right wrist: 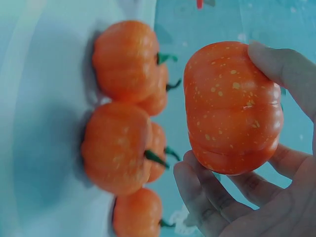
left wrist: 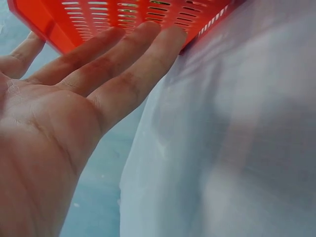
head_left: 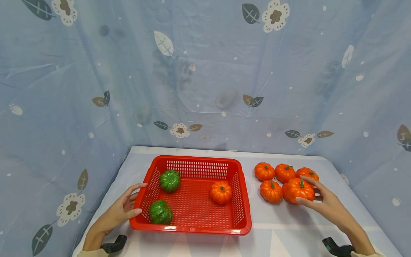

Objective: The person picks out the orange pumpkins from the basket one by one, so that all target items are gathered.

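My right hand (head_left: 327, 203) grips an orange toy pumpkin (head_left: 298, 191) between thumb and fingers. In the right wrist view this speckled pumpkin (right wrist: 232, 108) hangs clear of the table, its underside facing the camera. Several more orange pumpkins (head_left: 271, 191) sit close together on the table beside and behind it. My left hand (head_left: 117, 212) rests against the left side of a red plastic basket (head_left: 192, 230). In the left wrist view its fingers (left wrist: 133, 79) lie nearly straight along the basket's slotted outer wall. Inside the basket are two green pumpkins (head_left: 170, 180) and one orange pumpkin (head_left: 221, 192).
A white cloth covers the table (head_left: 257, 239), whose back edge runs behind the basket and pumpkins. Blue patterned curtain (head_left: 205, 78) hangs around the back and sides. Each wrist carries a black strapped device (head_left: 114, 244).
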`<state>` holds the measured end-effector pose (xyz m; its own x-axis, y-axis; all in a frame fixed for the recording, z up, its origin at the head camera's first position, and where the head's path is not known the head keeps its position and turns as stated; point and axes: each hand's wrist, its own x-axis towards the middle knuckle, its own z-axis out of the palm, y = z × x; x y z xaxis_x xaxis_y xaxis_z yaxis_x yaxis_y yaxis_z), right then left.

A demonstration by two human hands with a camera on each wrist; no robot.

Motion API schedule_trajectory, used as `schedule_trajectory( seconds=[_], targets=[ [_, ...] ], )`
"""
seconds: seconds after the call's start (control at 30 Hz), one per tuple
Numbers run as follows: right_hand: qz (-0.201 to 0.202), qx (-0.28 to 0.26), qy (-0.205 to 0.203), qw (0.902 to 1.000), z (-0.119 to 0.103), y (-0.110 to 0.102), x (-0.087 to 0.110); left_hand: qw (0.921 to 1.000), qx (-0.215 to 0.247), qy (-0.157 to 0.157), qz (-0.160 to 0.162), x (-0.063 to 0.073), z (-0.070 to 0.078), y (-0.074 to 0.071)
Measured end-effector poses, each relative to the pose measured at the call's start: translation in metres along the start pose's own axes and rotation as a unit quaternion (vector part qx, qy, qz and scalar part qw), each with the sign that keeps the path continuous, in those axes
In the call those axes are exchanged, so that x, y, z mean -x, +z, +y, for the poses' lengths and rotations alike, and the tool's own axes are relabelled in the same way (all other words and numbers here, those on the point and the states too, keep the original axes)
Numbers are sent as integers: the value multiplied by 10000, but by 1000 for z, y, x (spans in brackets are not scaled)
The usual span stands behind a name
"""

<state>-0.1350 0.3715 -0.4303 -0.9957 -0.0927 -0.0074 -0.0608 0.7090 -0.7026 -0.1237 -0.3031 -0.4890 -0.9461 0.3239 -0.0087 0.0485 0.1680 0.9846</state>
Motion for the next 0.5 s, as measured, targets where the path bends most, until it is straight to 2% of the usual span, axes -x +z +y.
schedule_trajectory(
  seconds=[0.13,0.33,0.5],
  targets=[
    [62,-62,242,9997,15,-8,6,9998,66,64,-169,-4,0,-2],
    [64,-135,647,9978,32,-18,11,9997,39,-170,-162,-7,1,-2],
    [171,-141,600,9980,40,-22,10,9994,43,-331,-128,-5,3,-3]
  ],
)
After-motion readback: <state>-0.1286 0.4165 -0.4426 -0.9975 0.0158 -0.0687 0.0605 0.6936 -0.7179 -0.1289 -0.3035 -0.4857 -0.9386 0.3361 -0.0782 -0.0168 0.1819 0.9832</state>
